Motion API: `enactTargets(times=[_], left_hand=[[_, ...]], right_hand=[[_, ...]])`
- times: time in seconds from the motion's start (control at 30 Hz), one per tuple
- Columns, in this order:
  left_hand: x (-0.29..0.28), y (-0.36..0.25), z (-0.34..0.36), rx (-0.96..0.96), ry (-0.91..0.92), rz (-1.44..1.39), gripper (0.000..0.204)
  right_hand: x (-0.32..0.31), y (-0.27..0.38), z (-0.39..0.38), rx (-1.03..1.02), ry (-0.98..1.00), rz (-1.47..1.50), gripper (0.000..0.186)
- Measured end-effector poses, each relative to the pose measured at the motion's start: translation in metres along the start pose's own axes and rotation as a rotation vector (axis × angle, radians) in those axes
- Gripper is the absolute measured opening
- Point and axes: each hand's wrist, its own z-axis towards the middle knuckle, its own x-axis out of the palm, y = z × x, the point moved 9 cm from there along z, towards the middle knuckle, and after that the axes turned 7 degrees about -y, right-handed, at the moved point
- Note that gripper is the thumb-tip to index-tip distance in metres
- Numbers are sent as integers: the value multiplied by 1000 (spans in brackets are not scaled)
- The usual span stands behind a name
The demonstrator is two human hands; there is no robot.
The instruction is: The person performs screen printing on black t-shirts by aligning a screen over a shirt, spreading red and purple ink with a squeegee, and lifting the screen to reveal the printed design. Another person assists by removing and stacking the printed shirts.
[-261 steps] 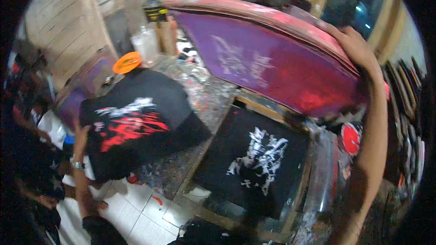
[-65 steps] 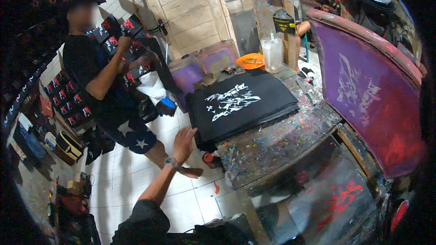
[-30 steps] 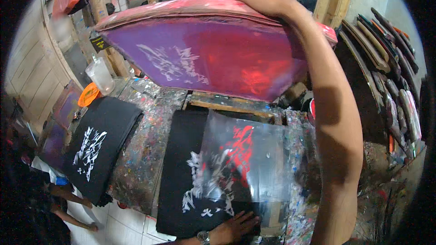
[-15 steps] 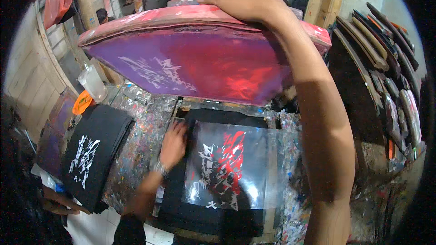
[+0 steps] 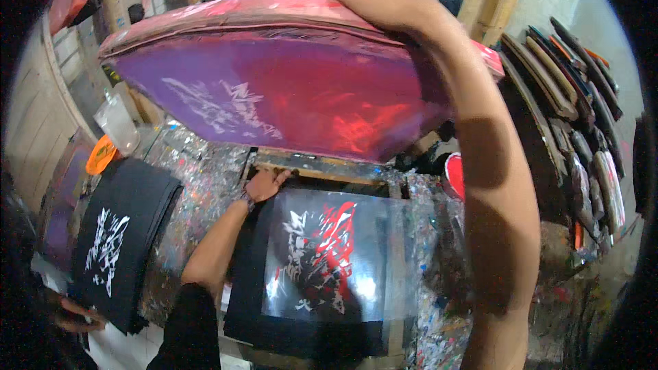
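Note:
My right hand grips the top edge of a raised screen frame, whose purple-and-red mesh carries pale and red markings. Below it, my left hand has its fingers apart at the upper left edge of a black fabric piece, touching it. A clear sheet with a red print lies on that fabric, overlapping a white print. At my left lies a stack of black printed fabric.
An orange bowl and translucent jug stand behind the stack on the paint-spattered bench. A red-lidded tub is beside my right arm. Screens lean left; squeegees line the right. A co-worker's hand shows lower left.
My left hand has moved from the fabric's lower part to its upper left edge. The clear sheet has shifted left, overlapping the white print. My right hand stays on the raised frame.

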Motion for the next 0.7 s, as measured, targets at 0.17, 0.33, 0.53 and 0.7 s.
enactTargets(times=[0.17, 0.33, 0.53, 0.7], left_hand=[[-78, -25, -163, -315, 86, -350, 17], [-18, -65, -323, -257, 987, -760, 49], [-61, -132, -301, 237, 307, 214, 66], [-53, -138, -284, 219, 192, 84, 67]], right_hand=[[-6, -10, -20, 99, -77, -68, 84], [-5, -3, 9, -22, -98, -22, 86], [-3, 8, -20, 23, -10, -37, 84], [-14, 4, -27, 113, -32, -97, 83]])
